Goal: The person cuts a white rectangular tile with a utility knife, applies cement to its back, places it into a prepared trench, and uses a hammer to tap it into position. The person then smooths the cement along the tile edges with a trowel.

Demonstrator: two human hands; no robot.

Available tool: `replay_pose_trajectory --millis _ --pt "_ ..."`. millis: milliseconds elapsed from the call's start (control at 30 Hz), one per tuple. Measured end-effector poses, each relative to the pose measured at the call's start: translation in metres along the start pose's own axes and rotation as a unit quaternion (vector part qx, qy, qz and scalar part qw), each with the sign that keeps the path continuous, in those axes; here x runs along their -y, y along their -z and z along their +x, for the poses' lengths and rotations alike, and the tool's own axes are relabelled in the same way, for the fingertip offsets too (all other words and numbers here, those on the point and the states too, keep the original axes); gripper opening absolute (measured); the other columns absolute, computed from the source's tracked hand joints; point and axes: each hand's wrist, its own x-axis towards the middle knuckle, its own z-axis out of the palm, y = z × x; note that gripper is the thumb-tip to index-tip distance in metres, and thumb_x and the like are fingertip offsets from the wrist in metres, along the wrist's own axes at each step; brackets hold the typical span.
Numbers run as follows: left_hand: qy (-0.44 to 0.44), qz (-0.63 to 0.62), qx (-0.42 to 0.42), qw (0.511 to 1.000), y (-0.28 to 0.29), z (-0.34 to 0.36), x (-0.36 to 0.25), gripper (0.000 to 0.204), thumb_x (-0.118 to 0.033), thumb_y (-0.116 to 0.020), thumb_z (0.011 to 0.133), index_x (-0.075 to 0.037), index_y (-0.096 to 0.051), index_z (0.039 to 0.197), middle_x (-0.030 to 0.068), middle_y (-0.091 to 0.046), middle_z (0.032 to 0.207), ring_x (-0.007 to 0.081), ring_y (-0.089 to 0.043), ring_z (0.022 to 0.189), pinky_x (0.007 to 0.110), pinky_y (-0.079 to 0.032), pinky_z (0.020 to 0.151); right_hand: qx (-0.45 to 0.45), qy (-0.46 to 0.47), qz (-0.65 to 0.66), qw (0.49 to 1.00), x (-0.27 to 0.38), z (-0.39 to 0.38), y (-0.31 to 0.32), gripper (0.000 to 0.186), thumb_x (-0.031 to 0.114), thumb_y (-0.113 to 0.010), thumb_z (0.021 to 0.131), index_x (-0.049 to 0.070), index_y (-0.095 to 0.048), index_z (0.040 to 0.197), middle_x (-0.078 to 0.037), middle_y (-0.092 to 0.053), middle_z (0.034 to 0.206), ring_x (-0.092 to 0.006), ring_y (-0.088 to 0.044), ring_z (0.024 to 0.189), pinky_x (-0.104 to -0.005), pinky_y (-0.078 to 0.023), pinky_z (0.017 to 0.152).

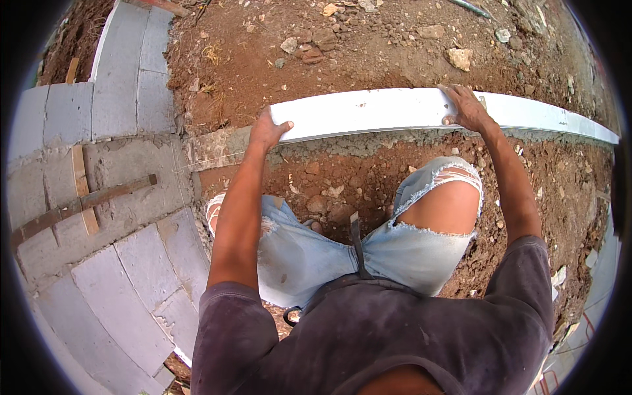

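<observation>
A long white slab lies crosswise ahead of me along a strip of rough wet mortar, with bare soil on both sides. My left hand grips its left end, thumb on the near face and fingers over the end. My right hand holds the slab right of its middle, fingers curled over the far top edge and thumb on the near side. A thin string crosses just left of the slab, beside a short dusty concrete base. My knees are bent below the slab.
Grey paving slabs and a concrete strip with crossed wooden battens are at my left, with more pavers beyond. Loose stones lie on the far soil, near a pipe. A dark strap-like tool sits between my legs.
</observation>
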Motion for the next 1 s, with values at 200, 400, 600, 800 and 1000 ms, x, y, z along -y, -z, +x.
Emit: replay_pose_trajectory --millis 200,400,600,800,1000 --pt "-0.01 0.017 0.084 0.996 0.018 0.014 0.009 0.079 -0.039 -0.086 0.08 0.004 -0.055 0.137 0.0244 -0.068 0.127 0.0342 -0.067 0.116 0.043 -0.052 0.101 -0.012 0.011 0.048 0.999 0.009 0.006 0.002 0.106 0.02 -0.091 0.068 0.027 -0.037 0.158 -0.025 -0.039 0.158 -0.0446 -0.038 0.146 -0.05 -0.036 0.12" --pt "0.054 0.076 0.106 0.99 0.021 0.027 0.013 0.077 -0.04 -0.083 0.084 0.001 -0.053 0.143 0.0237 -0.067 0.128 0.0343 -0.065 0.121 0.046 -0.052 0.101 -0.016 -0.075 0.033 0.997 0.016 0.0 -0.015 0.114 0.025 -0.093 0.063 0.03 -0.034 0.16 -0.021 -0.033 0.163 -0.0418 -0.034 0.149 -0.0527 -0.036 0.121" --pt "0.0 0.03 0.135 0.99 0.017 0.014 0.015 0.061 -0.026 -0.084 0.084 -0.006 -0.061 0.137 0.0178 -0.068 0.133 0.0324 -0.064 0.124 0.044 -0.048 0.106 -0.056 -0.078 0.05 0.994 0.027 -0.006 -0.017 0.109 0.018 -0.092 0.067 0.03 -0.036 0.159 -0.02 -0.032 0.164 -0.0404 -0.034 0.149 -0.048 -0.037 0.122" --pt "-0.078 0.055 0.077 0.992 0.018 0.014 0.017 0.112 -0.018 -0.091 0.072 0.002 -0.024 0.16 0.0277 -0.043 0.156 0.0359 -0.044 0.144 0.042 -0.036 0.12 -0.252 -0.145 0.198 0.936 -0.014 -0.034 0.016 0.085 0.033 -0.078 0.09 0.019 -0.033 0.161 -0.026 -0.042 0.155 -0.041 -0.041 0.144 -0.0478 -0.038 0.118" --pt "-0.078 -0.043 0.087 0.992 0.01 0.008 0.009 0.11 -0.027 -0.092 0.074 0.007 -0.027 0.156 0.0262 -0.048 0.148 0.0348 -0.049 0.136 0.041 -0.038 0.115 -0.319 -0.341 0.151 0.871 0.009 -0.088 -0.017 0.072 0.036 -0.076 0.091 0.003 -0.046 0.147 -0.027 -0.052 0.143 -0.0402 -0.055 0.129 -0.0496 -0.05 0.104"
